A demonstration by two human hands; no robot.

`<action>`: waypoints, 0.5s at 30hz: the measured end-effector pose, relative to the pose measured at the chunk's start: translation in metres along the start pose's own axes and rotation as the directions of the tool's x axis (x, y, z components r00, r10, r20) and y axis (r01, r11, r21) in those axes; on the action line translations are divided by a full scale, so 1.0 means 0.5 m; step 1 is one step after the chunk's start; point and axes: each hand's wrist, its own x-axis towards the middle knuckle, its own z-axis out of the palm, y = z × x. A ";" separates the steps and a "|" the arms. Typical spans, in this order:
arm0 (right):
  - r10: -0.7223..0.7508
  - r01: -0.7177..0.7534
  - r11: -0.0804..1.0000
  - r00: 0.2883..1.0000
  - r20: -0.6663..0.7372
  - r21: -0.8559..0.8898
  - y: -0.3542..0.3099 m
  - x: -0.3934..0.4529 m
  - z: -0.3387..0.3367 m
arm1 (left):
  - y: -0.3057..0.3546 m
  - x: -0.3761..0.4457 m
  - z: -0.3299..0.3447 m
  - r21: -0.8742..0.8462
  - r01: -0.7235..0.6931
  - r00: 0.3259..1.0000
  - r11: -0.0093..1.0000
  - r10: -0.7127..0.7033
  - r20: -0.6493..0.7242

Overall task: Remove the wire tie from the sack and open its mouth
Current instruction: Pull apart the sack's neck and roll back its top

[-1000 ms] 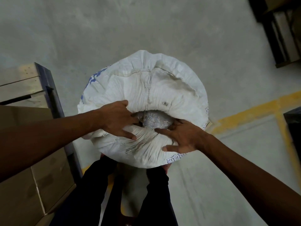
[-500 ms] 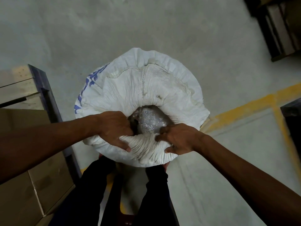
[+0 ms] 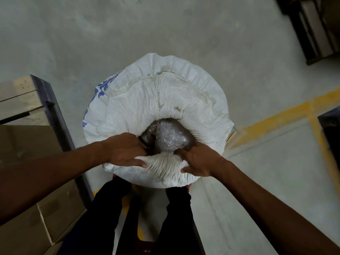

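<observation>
While the white woven sack [image 3: 160, 100] stands upright on the concrete floor [image 3: 128, 34] between the person's legs [image 3: 176, 218], the head view looks straight down into its mouth. Both hands work the near rim: the left hand [image 3: 127, 150] has its fingers hooked inside the opening with the thumb pressed outside, gripping a fold of fabric, and the right hand [image 3: 198, 161] pinches the bunched rim the same way just beside it. Gripping on both sides likely lets them pull the gathered pleats apart. Inside the gap shows a clear plastic liner [image 3: 171, 137], twisted and glinting. No wire tie is visible, so I judge it already off and the mouth partly open. A cardboard box [image 3: 27, 162] sits at the left.
</observation>
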 end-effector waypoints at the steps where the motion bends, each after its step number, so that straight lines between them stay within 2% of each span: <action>1: 0.014 -0.014 1.000 1.000 0.003 -0.021 -0.002 0.002 0.002 | 0.004 -0.002 -0.001 -0.013 0.021 1.000 1.000 -0.021 -0.006; 3: 0.061 -0.060 0.996 0.998 0.008 -0.066 -0.007 0.005 0.002 | 0.020 -0.002 -0.011 -0.051 0.097 0.995 0.994 -0.098 -0.014; 6: 0.096 -0.096 0.991 0.995 0.005 -0.093 -0.014 0.005 0.008 | 0.043 0.008 -0.034 -0.001 0.240 0.970 0.971 -0.239 0.041; 8: 0.099 -0.101 0.995 0.993 -0.071 -0.014 -0.021 0.003 0.005 | 0.050 0.013 -0.045 0.030 0.343 0.939 0.939 -0.344 0.025; 10: 0.142 -0.120 0.985 0.972 -0.188 0.125 -0.025 0.001 -0.004 | 0.051 0.015 -0.053 -0.014 0.431 0.899 0.902 -0.430 -0.082; 13: 0.247 -0.130 0.945 0.885 -0.394 0.300 -0.030 -0.002 -0.016 | 0.049 0.018 -0.069 -0.149 0.544 0.805 0.826 -0.563 -0.185; 15: 0.361 -0.187 0.905 0.812 -0.459 0.381 -0.030 0.002 -0.018 | 0.043 0.016 -0.075 -0.218 0.608 0.725 0.763 -0.646 -0.239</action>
